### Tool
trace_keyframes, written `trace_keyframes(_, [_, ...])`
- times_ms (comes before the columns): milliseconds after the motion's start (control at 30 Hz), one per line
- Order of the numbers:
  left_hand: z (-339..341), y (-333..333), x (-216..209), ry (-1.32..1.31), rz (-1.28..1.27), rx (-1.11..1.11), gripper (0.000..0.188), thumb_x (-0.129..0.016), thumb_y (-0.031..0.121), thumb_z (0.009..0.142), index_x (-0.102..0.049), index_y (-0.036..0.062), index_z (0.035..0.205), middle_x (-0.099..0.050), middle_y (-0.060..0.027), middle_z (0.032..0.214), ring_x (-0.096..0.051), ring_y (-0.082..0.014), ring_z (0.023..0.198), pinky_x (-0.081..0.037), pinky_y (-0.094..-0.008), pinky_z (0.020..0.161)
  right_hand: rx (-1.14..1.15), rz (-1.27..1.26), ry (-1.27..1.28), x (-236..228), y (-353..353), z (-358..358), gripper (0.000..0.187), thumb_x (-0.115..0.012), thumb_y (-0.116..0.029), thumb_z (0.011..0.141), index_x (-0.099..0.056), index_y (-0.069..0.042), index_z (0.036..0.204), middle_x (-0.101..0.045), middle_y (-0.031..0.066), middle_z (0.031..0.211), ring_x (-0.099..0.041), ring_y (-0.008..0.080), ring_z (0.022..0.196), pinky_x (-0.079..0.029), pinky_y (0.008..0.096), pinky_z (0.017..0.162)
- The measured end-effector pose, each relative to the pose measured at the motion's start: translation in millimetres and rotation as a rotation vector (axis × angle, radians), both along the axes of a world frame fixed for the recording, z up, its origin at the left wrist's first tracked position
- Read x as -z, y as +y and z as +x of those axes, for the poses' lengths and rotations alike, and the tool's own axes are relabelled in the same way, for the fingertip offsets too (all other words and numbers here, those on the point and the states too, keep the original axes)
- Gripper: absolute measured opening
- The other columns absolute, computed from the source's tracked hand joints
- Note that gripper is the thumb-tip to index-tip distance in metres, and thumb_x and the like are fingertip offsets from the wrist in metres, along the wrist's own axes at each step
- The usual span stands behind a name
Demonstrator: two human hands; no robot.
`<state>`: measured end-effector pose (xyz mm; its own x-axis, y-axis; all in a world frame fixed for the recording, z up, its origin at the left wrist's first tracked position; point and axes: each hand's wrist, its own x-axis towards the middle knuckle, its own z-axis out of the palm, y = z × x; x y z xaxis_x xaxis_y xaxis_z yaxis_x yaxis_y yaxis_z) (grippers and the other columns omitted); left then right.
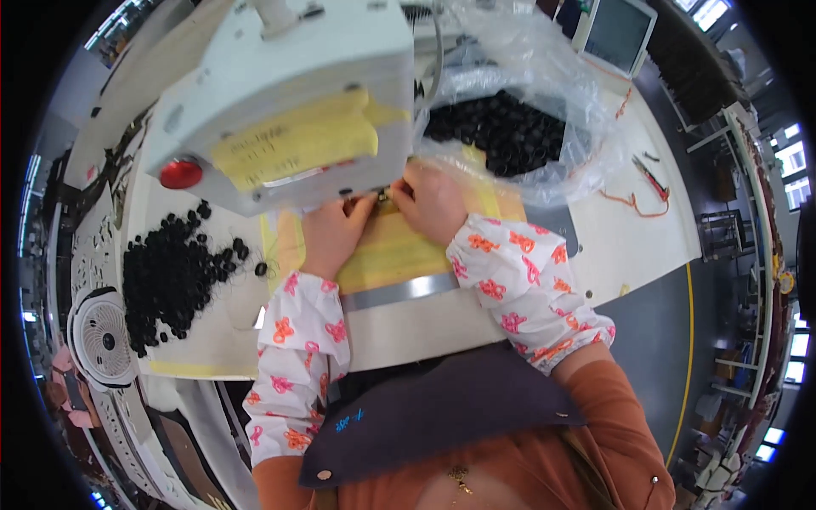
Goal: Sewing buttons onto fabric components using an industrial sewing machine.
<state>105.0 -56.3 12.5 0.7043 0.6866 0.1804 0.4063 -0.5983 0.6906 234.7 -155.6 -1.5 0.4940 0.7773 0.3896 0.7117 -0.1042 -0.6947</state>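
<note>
My left hand (pixel 332 233) and my right hand (pixel 432 202) meet under the head of a pale grey sewing machine (pixel 289 102). Fingertips on both sides are pinched close together around a small dark spot by the needle area; what they hold is too small and hidden to name. Beneath them is the machine's bed, covered with yellow tape (pixel 387 246). To the left lies a heap of small black rolled pieces (pixel 174 276). At the far right of the machine, a clear plastic bag (pixel 586 149) holds many black ring-like pieces (pixel 497 132).
A red button (pixel 181 173) sits on the machine's front. Red-handled snips (pixel 653 180) on an orange cord lie at the table's right. Behind them stands a screen (pixel 616 36). A white fan (pixel 104 340) is beside the left table edge. A metal strip (pixel 399 292) crosses the bed's near side.
</note>
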Motion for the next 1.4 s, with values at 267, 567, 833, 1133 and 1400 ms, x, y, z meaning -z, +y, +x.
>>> trace_keyframes(267, [-58, -30, 1, -0.079, 0.268, 0.058, 0.025, -0.059, 0.024, 0.078, -0.056, 0.0039, 0.063, -0.054, -0.0139, 0.059, -0.053, -0.0304, 0.053, -0.039, -0.0381, 0.047, -0.134, 0.001, 0.189, 3, -18, -8, 0.013, -0.065, -0.013, 0.070, -0.058, -0.002, 0.070, -0.058, 0.0108, 0.065, -0.057, 0.0229, 0.058, -0.045, 0.0327, 0.054])
trace_keyframes(567, [-114, 35, 6, -0.195, 0.080, -0.271, 0.018, -0.061, 0.018, 0.078, -0.063, 0.0002, 0.076, -0.058, -0.0087, 0.059, -0.053, -0.0143, 0.050, -0.041, -0.0266, 0.050, -0.167, 0.015, 0.278, -19, -35, 8, 0.013, -0.064, -0.011, 0.075, -0.058, 0.001, 0.076, -0.056, 0.0037, 0.060, -0.049, 0.0072, 0.053, -0.042, 0.0229, 0.050])
trace_keyframes(833, [-27, -10, 5, -0.113, 0.397, 0.096, 0.017, -0.054, 0.015, 0.078, -0.059, 0.0024, 0.089, -0.058, -0.0149, 0.086, -0.052, -0.0322, 0.082, -0.038, -0.0410, 0.070, 0.217, 0.141, 0.111, -46, -51, 72, 0.009, -0.062, -0.007, 0.076, -0.058, 0.001, 0.077, -0.055, 0.0016, 0.061, -0.049, 0.0058, 0.055, -0.041, 0.0210, 0.053])
trace_keyframes(1133, [-48, 8, 10, 0.123, 0.494, -0.131, 0.016, -0.056, 0.019, 0.076, -0.059, 0.0060, 0.085, -0.059, -0.0131, 0.080, -0.051, -0.0317, 0.085, -0.034, -0.0419, 0.074, 0.175, -0.072, -0.314, -24, -20, 69, 0.013, -0.063, -0.013, 0.069, -0.056, -0.007, 0.078, -0.056, 0.0085, 0.081, -0.058, 0.0280, 0.070, -0.046, 0.0378, 0.060])
trace_keyframes(1400, [-44, -9, -7, 0.110, 0.619, 0.004, 0.017, -0.054, 0.012, 0.074, -0.058, 0.0008, 0.086, -0.057, -0.0170, 0.092, -0.047, -0.0325, 0.092, -0.033, -0.0448, 0.080, 0.326, -0.171, -0.440, -17, 5, 68, 0.017, -0.064, -0.014, 0.069, -0.055, -0.007, 0.082, -0.057, 0.0067, 0.082, -0.058, 0.0268, 0.073, -0.046, 0.0370, 0.059])
